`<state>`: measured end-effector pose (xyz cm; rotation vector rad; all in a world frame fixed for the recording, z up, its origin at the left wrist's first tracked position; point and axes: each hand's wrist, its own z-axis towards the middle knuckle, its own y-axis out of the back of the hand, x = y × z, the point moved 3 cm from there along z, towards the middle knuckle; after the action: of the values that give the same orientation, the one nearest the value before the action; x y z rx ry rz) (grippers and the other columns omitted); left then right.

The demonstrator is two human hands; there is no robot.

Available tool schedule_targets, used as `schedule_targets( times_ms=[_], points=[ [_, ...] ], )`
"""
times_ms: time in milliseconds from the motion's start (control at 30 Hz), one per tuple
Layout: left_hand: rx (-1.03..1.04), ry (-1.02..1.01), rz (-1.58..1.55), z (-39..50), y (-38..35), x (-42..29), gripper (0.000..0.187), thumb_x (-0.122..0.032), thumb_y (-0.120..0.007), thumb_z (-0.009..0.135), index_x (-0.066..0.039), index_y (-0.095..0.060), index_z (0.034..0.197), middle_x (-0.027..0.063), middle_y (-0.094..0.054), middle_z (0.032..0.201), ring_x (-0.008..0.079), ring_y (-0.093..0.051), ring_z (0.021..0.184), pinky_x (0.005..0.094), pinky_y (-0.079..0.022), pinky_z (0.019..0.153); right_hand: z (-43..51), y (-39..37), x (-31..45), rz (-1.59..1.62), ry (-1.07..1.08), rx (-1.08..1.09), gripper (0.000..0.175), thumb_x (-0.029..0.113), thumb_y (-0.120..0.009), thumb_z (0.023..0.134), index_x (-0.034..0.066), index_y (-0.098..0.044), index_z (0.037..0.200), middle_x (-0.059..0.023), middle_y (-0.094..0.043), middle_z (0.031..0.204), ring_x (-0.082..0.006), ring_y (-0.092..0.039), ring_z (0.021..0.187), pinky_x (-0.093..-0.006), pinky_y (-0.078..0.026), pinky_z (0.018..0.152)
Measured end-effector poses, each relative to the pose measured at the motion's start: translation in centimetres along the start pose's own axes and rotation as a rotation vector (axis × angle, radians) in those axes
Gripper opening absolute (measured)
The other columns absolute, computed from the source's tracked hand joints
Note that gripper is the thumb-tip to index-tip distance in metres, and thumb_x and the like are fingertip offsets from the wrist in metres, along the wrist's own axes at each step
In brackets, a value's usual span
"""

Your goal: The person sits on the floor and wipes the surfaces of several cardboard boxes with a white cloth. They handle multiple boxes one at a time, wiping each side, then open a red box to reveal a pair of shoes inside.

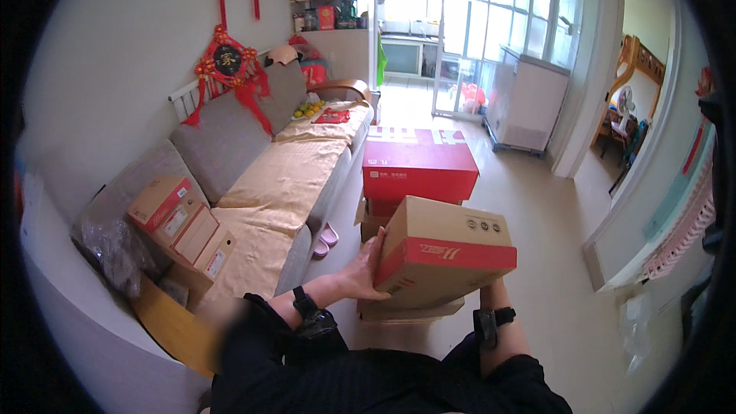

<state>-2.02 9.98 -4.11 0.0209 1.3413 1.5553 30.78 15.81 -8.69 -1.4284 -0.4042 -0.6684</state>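
Observation:
A brown cardboard box (pixel 445 227) with a red printed band is held up in front of me, tilted. My left hand (pixel 371 270) grips its left side, thumb below and fingers along the side face. Under the box's near right corner is my right hand (pixel 491 286), its fingers hidden behind the cardboard. Just beyond stands a large red box (pixel 418 175) with white printing on top, resting on other cardboard. Below the held box, the edge of another cardboard piece (pixel 411 311) shows.
At left, a sofa (pixel 287 184) with a gold cover carries several stacked shoebox-like cartons (pixel 181 224) and plastic wrap (pixel 115 247). Pink slippers (pixel 326 240) lie by the sofa's foot. A white chest freezer (pixel 526 103) stands near the glass door. A doorway opens at right.

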Motion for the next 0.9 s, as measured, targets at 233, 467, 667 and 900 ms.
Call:
schedule_targets(
  times_ms=[233, 467, 667, 900],
  points=[
    [0.016, 0.038, 0.028, -0.5, -0.8, 1.7, 0.148, -0.039, -0.088, 0.06, 0.001, 0.024, 0.148, 0.0329, -0.016, 0.15, 0.0481, -0.022, 0.14, 0.0453, -0.025, 0.116, 1.4, -0.3, -0.9, -0.032, -0.01, -0.042, 0.044, 0.04, -0.046, 0.102, 0.0067, -0.053, 0.129, -0.0084, -0.06, 0.123, -0.0231, -0.059, 0.112, -0.0401, -0.055, 0.086],
    [0.008, 0.038, 0.014, -0.5, -1.7, 2.9, 0.151, -0.043, -0.089, 0.061, -0.003, 0.028, 0.148, 0.0308, -0.016, 0.152, 0.0465, -0.02, 0.142, 0.0465, -0.024, 0.116, 2.4, -1.4, -1.1, -0.067, -0.022, -0.043, 0.044, 0.04, -0.046, 0.102, 0.0068, -0.053, 0.13, -0.0087, -0.06, 0.124, -0.0231, -0.059, 0.112, -0.0394, -0.055, 0.086],
    [0.09, 0.167, -0.558, 0.1, -2.8, 4.1, 0.145, -0.043, -0.089, 0.062, -0.005, 0.018, 0.153, 0.0233, -0.009, 0.158, 0.038, -0.008, 0.148, 0.046, -0.012, 0.12, 2.2, -1.2, -1.4, -0.131, -0.041, -0.021, 0.044, 0.039, -0.046, 0.102, 0.0069, -0.052, 0.131, -0.0089, -0.059, 0.125, -0.023, -0.06, 0.112, -0.0389, -0.055, 0.086],
    [0.011, 0.198, -0.326, 1.1, -1.9, 1.8, 0.148, -0.041, -0.089, 0.056, 0.001, 0.015, 0.152, 0.0302, -0.018, 0.153, 0.0395, -0.016, 0.145, 0.0436, -0.015, 0.119, -1.4, 0.2, 1.1, -0.314, -0.122, 0.039, 0.044, 0.039, -0.046, 0.102, 0.007, -0.052, 0.131, -0.0091, -0.059, 0.126, -0.0229, -0.06, 0.112, -0.0383, -0.056, 0.086]
  ],
)
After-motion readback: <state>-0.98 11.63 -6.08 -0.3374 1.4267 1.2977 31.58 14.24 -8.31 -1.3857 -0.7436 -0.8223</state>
